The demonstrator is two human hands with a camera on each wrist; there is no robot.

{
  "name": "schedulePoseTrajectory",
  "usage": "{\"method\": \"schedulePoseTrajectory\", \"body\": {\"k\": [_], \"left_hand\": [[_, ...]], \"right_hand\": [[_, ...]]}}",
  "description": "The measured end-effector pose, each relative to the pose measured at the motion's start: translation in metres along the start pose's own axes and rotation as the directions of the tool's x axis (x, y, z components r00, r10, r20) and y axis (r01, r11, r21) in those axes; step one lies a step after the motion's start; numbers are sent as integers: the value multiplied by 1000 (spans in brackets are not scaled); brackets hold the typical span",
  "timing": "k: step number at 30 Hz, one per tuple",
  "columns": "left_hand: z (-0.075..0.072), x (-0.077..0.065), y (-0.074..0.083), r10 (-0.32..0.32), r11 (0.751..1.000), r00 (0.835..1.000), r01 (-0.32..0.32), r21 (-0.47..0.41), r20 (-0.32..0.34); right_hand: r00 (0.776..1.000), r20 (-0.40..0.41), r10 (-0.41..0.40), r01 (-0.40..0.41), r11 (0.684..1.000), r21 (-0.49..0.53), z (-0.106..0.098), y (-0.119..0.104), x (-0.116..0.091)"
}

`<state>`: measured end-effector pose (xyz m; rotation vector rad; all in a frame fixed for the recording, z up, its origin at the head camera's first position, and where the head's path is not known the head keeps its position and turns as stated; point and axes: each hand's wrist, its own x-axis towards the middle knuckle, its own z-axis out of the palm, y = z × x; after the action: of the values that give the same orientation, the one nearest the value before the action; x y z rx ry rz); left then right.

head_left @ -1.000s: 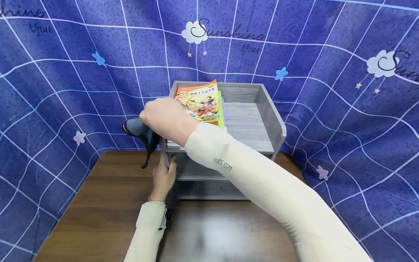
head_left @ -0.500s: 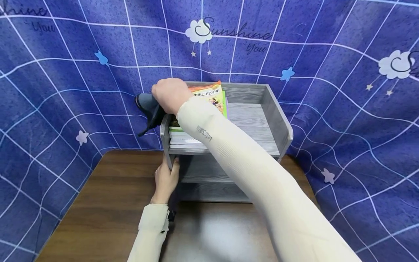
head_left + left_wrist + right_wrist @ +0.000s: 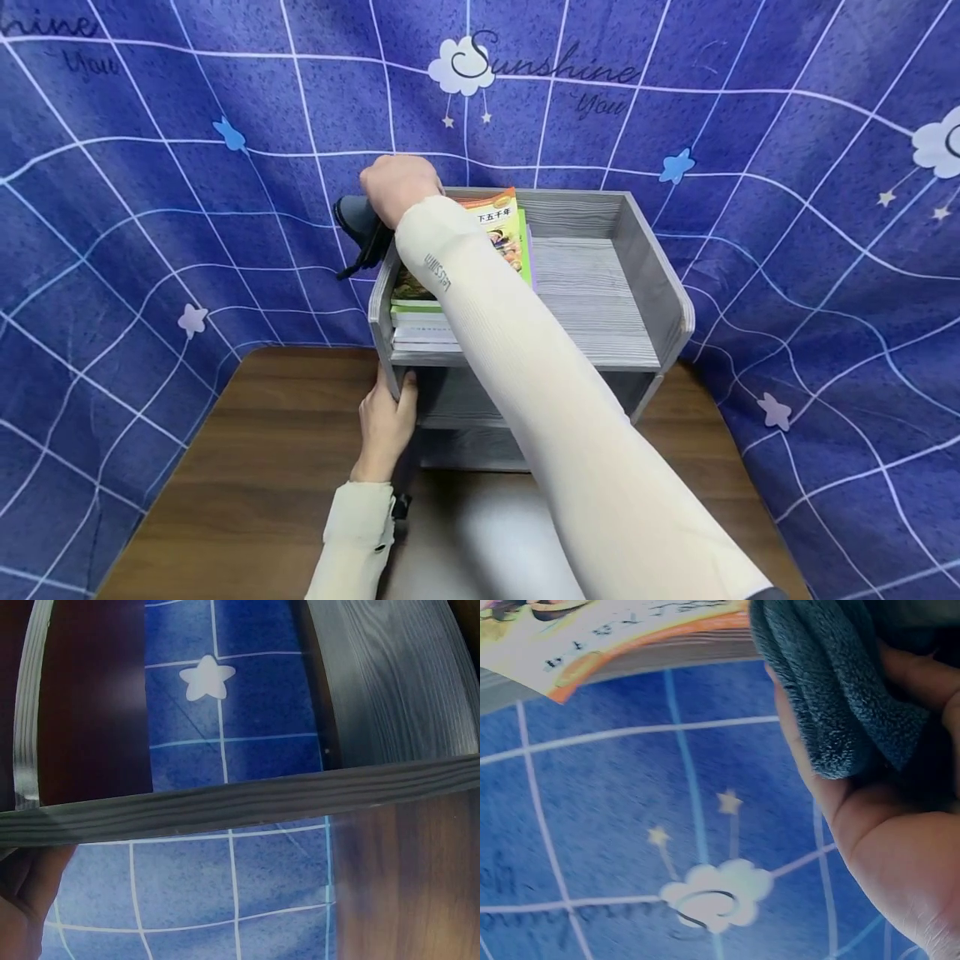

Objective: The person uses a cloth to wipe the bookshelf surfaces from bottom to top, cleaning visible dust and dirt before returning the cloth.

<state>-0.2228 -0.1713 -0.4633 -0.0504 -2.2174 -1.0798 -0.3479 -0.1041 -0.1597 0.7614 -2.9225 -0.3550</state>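
- Blue-grey plush cloth [image 3: 356, 218], clutched in the right hand [image 3: 402, 188] at the back left corner of the grey shelf [image 3: 588, 287].
- The left hand [image 3: 386, 425] grips the shelf's front left edge, just below the top tier (fingers partly hidden from here).
- Stacked books [image 3: 423, 332] lie along that tier's left edge, partly behind the right sleeve [image 3: 525, 375].
- The shelf stands toward the back edge of the table [image 3: 255, 467], before a blue curtain [image 3: 262, 92].

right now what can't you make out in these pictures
Head: much of the top book, behind the right sleeve.
Head: part of the cloth, behind the right hand.
Head: some fingertips of the left hand, behind the shelf.
Left wrist: much of that hand, cut off at lower left.
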Motion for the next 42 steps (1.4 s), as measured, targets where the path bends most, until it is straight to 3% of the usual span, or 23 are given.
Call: {"method": "schedulePoseTrajectory", "body": {"k": [5, 19, 27, 33, 42], "left_hand": [[2, -4, -1, 21, 1000, 1000, -21, 4, -23], [3, -5, -6, 15, 999, 1000, -14, 33, -15], [3, -3, -2, 40, 998, 999, -39, 43, -31], [4, -1, 0, 42, 998, 999, -40, 45, -30], [5, -1, 1, 33, 998, 999, -31, 45, -33]], "right_hand": [[998, -58, 40, -36, 997, 63, 14, 16, 8], [989, -64, 134, -116, 966, 233, 34, 46, 19], [991, -34, 129, -118, 967, 224, 32, 76, 9], [984, 57, 169, -177, 962, 209, 29, 107, 0], [971, 89, 222, -235, 957, 169, 35, 159, -33]]}}
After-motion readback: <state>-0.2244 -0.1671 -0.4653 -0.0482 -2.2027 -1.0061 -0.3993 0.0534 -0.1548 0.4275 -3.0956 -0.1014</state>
